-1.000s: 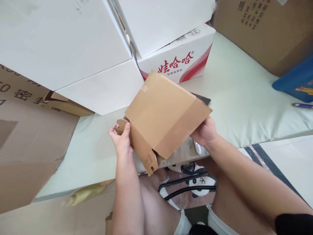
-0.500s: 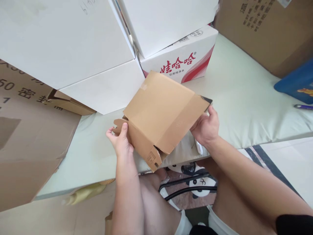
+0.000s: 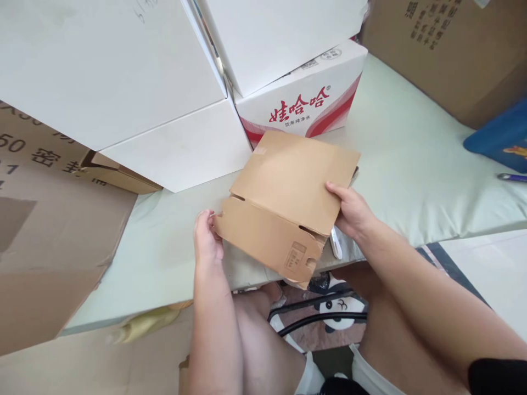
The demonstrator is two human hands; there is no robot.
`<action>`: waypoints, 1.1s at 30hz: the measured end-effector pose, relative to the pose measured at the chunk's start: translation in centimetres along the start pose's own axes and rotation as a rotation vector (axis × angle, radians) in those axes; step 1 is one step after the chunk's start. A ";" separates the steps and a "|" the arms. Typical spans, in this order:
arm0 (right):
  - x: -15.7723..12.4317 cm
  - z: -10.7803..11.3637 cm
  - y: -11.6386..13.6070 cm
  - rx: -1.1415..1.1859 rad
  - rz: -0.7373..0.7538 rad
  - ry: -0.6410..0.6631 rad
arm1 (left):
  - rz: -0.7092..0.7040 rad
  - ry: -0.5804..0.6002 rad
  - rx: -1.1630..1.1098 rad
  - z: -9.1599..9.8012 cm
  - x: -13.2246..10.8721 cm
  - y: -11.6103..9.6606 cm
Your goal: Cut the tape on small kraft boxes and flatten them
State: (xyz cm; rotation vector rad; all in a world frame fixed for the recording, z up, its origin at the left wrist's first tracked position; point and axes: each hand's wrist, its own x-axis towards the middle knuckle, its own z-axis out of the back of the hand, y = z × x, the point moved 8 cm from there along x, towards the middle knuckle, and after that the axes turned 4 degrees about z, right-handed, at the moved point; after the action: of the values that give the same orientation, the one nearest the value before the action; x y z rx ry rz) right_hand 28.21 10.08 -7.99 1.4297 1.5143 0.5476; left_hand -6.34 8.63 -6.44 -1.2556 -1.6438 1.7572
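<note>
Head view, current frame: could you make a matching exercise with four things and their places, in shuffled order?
1. Left-hand grip
2. Right-hand grip
3. White box with red writing
4. Purple pen-like object

A. Beside the blue object, at the picture's right edge
B. At the right edge of the small brown carton
C. Behind the carton, farther from the person
D. At the left end of the carton's flap

Pairs: 1-D, 2-B, 3-C, 4-A

A pale green-covered table [image 3: 407, 159] spans the middle; beige floor tiles [image 3: 144, 356] lie near left, white tiles [image 3: 496, 269] with a dark band [image 3: 458, 269] near right.
</note>
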 end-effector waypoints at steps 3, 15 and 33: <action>-0.3 -0.5 0.8 -0.082 0.032 0.105 | 0.090 -0.032 0.052 0.3 -0.2 0.7; -1.3 -1.3 1.6 -0.165 0.038 0.185 | 0.209 0.354 0.284 -1.6 -2.3 1.6; -1.8 -1.9 -0.3 -0.182 -0.092 0.284 | 0.219 0.424 0.251 -2.2 -3.0 1.9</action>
State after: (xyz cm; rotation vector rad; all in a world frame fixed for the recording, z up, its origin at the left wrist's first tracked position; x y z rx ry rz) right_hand 26.24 8.82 -6.79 1.1731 1.6944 0.8365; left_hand -2.54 7.03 -7.04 -1.5961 -1.0504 1.6103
